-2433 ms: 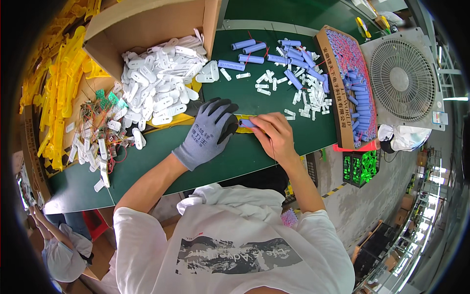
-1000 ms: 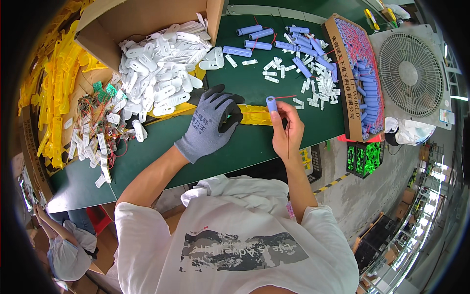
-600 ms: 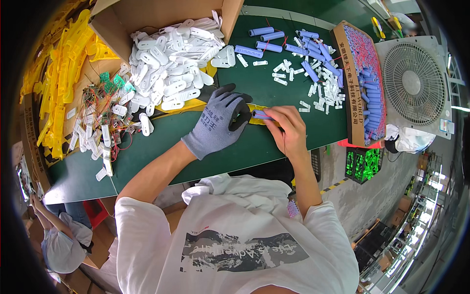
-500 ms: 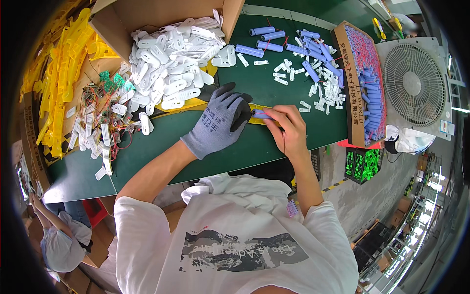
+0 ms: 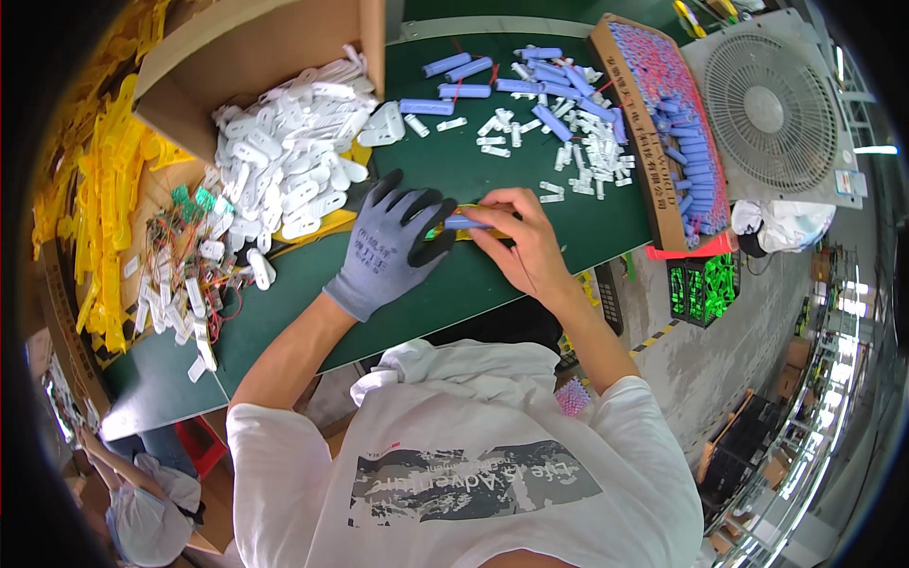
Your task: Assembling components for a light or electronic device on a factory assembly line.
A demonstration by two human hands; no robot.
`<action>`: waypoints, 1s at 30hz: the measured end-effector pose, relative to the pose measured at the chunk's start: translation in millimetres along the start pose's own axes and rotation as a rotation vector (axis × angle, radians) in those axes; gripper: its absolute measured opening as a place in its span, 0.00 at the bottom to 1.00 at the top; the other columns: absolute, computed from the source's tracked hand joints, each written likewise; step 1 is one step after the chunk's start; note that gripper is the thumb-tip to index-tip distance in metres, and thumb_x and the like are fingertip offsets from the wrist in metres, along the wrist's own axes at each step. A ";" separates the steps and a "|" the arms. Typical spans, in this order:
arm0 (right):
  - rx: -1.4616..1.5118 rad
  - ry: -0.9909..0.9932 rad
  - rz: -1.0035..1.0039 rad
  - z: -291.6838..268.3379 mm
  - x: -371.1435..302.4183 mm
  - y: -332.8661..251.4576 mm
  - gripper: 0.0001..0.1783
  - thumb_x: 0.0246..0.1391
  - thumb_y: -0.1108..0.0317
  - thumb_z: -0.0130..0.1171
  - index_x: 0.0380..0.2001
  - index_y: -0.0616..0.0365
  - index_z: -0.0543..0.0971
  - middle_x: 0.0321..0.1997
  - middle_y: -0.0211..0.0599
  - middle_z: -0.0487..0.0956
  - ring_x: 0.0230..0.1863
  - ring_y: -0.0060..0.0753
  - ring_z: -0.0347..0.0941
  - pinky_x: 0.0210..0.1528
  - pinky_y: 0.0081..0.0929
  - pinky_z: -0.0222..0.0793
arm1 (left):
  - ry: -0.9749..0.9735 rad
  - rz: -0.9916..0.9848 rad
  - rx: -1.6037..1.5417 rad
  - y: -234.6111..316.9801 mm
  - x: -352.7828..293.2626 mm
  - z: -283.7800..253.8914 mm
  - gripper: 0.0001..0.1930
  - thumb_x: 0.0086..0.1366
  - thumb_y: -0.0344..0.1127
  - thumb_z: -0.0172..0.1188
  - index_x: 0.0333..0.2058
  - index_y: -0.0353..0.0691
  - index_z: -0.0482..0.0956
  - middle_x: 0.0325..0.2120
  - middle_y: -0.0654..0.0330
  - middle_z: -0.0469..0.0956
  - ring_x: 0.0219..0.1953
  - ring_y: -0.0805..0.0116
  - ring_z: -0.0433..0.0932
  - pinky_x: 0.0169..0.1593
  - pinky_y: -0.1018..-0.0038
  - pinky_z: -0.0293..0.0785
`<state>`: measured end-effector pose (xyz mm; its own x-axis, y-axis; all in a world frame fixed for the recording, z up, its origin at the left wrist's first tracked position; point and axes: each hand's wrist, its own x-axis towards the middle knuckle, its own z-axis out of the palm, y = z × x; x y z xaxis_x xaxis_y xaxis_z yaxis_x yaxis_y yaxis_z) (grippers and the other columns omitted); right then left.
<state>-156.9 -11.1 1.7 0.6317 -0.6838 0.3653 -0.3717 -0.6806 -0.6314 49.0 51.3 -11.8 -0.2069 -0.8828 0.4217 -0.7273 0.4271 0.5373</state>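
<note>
My left hand (image 5: 383, 248), in a grey glove with dark fingertips, curls over a yellow plastic strip (image 5: 327, 227) lying along the green table. Just right of it, my bare right hand (image 5: 521, 237) pinches a blue cylindrical battery cell (image 5: 461, 221) between thumb and fingers. The cell lies lengthwise against the yellow plastic, its left end close to the gloved fingertips. A thin dark wire hangs below my right hand. Whether the cell is seated in the strip is hidden by my fingers.
White oval casings (image 5: 284, 151) spill from a cardboard box (image 5: 256, 66). Yellow parts (image 5: 104, 208) and wired pieces (image 5: 189, 293) lie left. Loose cells (image 5: 464, 91), small white pieces (image 5: 597, 166), a carton (image 5: 636, 133) of cells and a fan (image 5: 765, 109) stand right. A person (image 5: 147, 511) sits lower left.
The view has shifted, so the table things appear further left. My right fingers have moved along the cell, and the left fingers look more spread over the strip.
</note>
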 end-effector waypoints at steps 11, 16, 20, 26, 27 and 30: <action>-0.172 0.370 0.541 -40.2 -29.7 51.9 0.09 0.46 0.69 0.67 0.31 0.59 0.80 0.29 0.36 0.80 0.27 0.30 0.75 0.30 0.25 0.71 | 0.013 -0.041 0.035 0.0 2.8 1.9 0.15 0.50 0.33 0.66 0.39 0.43 0.78 0.42 0.57 0.76 0.48 0.49 0.72 0.55 0.56 0.65; -0.261 0.396 0.491 -32.4 -26.5 49.1 0.07 0.46 0.69 0.66 0.28 0.58 0.79 0.30 0.35 0.79 0.27 0.32 0.75 0.29 0.27 0.70 | 0.007 -0.053 0.037 1.2 2.7 2.2 0.16 0.50 0.32 0.66 0.40 0.42 0.78 0.42 0.56 0.76 0.48 0.48 0.71 0.55 0.56 0.65; -0.415 0.356 0.284 -32.2 -23.8 50.8 0.06 0.48 0.72 0.63 0.29 0.60 0.77 0.36 0.39 0.81 0.31 0.37 0.78 0.30 0.30 0.72 | 0.020 -0.049 -0.002 3.5 2.8 0.5 0.15 0.51 0.32 0.66 0.39 0.41 0.77 0.42 0.55 0.76 0.47 0.50 0.72 0.55 0.58 0.65; 0.089 0.311 0.361 -23.8 -19.3 20.7 0.05 0.47 0.78 0.63 0.28 0.62 0.76 0.33 0.40 0.82 0.33 0.36 0.79 0.35 0.25 0.73 | 0.019 -0.052 0.009 -2.0 -0.6 5.4 0.15 0.51 0.33 0.66 0.39 0.41 0.77 0.42 0.55 0.76 0.47 0.50 0.72 0.56 0.58 0.65; 0.071 0.286 0.208 -22.4 -19.9 21.9 0.05 0.46 0.79 0.64 0.27 0.62 0.76 0.32 0.39 0.82 0.32 0.34 0.79 0.35 0.24 0.73 | 0.012 -0.046 0.009 -2.2 -0.4 4.0 0.16 0.51 0.33 0.66 0.39 0.41 0.76 0.42 0.55 0.76 0.47 0.50 0.72 0.56 0.58 0.65; 0.082 0.224 0.086 -19.9 -21.7 18.5 0.08 0.40 0.80 0.67 0.24 0.61 0.77 0.29 0.35 0.82 0.31 0.32 0.78 0.33 0.23 0.71 | -0.002 -0.053 -0.008 -2.4 -0.6 2.5 0.16 0.50 0.33 0.66 0.40 0.42 0.76 0.43 0.56 0.75 0.48 0.50 0.71 0.56 0.57 0.64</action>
<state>-191.0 -14.1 -4.3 0.4301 -0.7855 0.4450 -0.3549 -0.6004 -0.7167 49.2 50.4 -15.1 -0.1691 -0.9047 0.3910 -0.7320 0.3810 0.5649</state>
